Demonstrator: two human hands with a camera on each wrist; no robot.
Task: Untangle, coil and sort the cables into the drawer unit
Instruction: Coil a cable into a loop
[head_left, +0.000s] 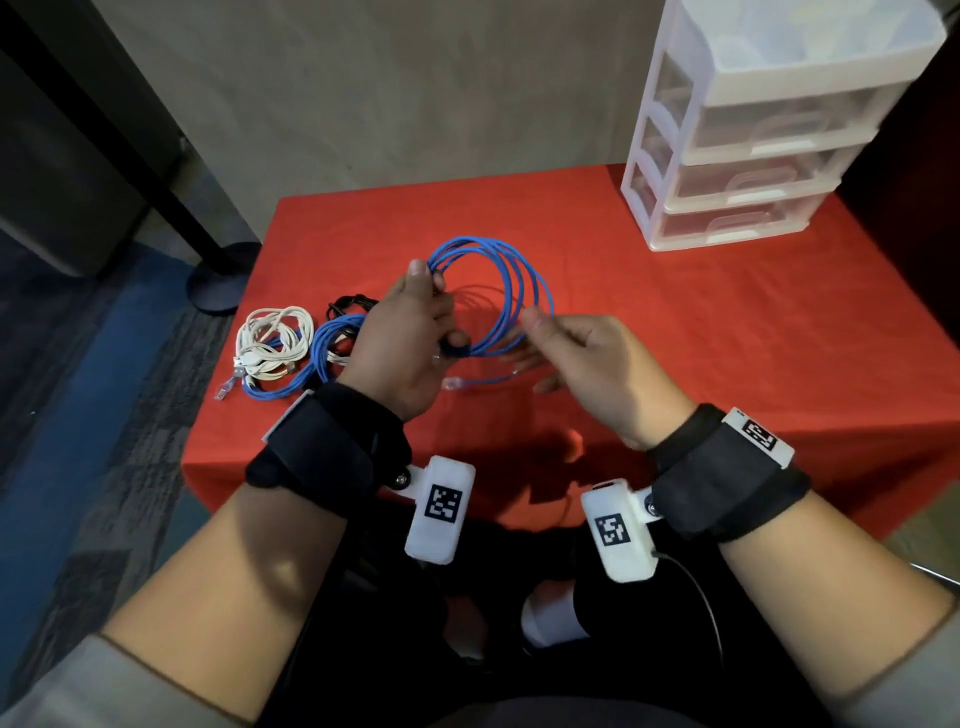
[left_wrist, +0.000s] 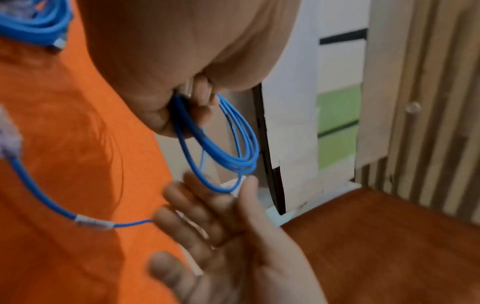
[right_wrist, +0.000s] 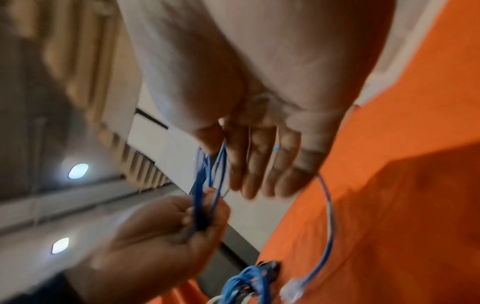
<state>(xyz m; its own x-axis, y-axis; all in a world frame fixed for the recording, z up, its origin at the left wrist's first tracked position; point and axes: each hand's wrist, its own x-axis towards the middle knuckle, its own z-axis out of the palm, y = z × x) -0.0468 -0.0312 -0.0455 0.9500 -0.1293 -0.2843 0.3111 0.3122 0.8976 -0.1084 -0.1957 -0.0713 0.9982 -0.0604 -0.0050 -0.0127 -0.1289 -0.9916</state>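
Note:
A blue network cable (head_left: 511, 280) is wound into a coil of several loops above the red-covered table (head_left: 701, 338). My left hand (head_left: 430, 280) grips the coil's left side, thumb on top; the left wrist view shows the strands (left_wrist: 233, 144) running through its curled fingers (left_wrist: 200, 102). My right hand (head_left: 540, 343) is at the coil's right side with its fingers straight (right_wrist: 259, 164), and the strands (right_wrist: 207, 176) pass between thumb and forefinger. The cable's free tail (right_wrist: 330, 226) hangs down to a clear plug (head_left: 452, 384) just above the cloth.
A white drawer unit (head_left: 753, 130) with its drawers closed stands at the table's far right corner. At the left edge lie a white cable bundle (head_left: 270, 338), a second blue cable (head_left: 317, 358) and a black cable (head_left: 353, 304). A black stand base (head_left: 218, 280) sits on the floor.

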